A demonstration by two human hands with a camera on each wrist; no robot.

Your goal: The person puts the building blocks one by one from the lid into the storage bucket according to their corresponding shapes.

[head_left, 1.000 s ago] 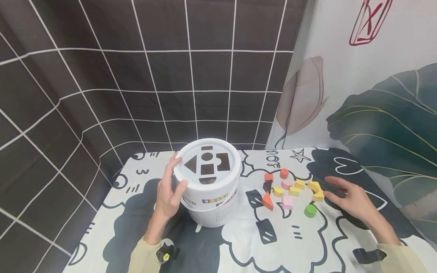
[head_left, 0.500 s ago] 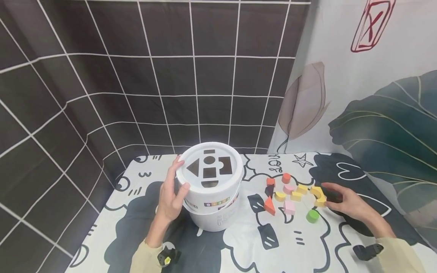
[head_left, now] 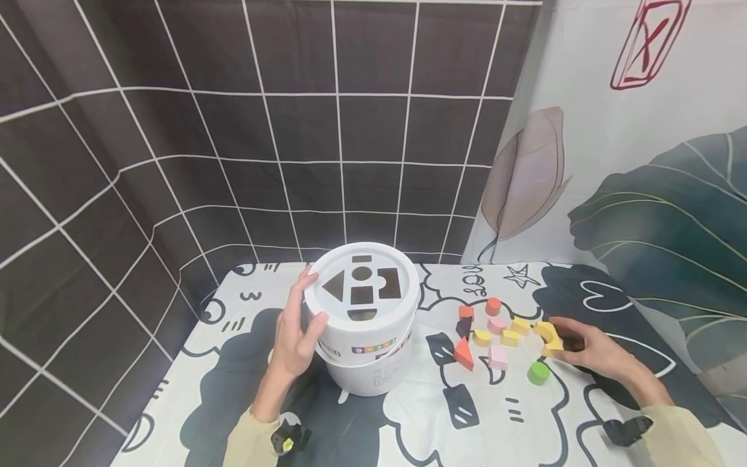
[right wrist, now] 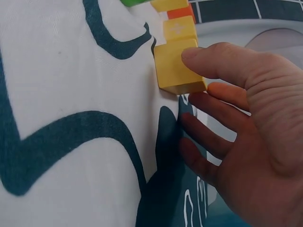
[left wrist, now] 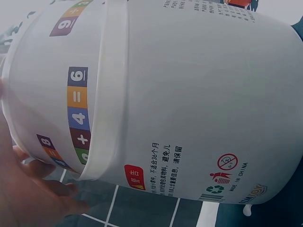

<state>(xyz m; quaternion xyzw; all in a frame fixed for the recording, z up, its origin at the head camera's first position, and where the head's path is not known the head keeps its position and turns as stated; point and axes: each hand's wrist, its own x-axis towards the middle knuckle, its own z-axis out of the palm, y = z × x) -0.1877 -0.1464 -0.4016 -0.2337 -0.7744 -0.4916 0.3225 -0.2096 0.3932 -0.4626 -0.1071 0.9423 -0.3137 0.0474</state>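
A white lidded bucket [head_left: 403,324] with shape-cut holes in its lid [head_left: 327,305] stands upright on the cloth. My left hand [head_left: 294,340] rests against its left side, thumb and forefinger on the lid's rim. In the left wrist view, the other fingers [left wrist: 59,201] hang loosely beside the bucket wall [left wrist: 199,94]. At the right, my right hand [head_left: 601,350] pinches a yellow arch-shaped block [head_left: 546,334]. The right wrist view shows the thumb [right wrist: 208,59] on the near face of this block [right wrist: 173,68], with the forefinger behind it.
Several loose blocks lie between bucket and right hand: a green cylinder [head_left: 538,373], a pink block [head_left: 498,357], a red triangle [head_left: 463,354], a red cylinder [head_left: 493,306] and small yellow pieces [head_left: 510,338]. A dark grid-patterned curtain [head_left: 373,130] hangs behind.
My right hand has moved left to the yellow arch block and its thumb and forefinger have closed on it. The left hand stays on the bucket; the head view has shifted slightly.
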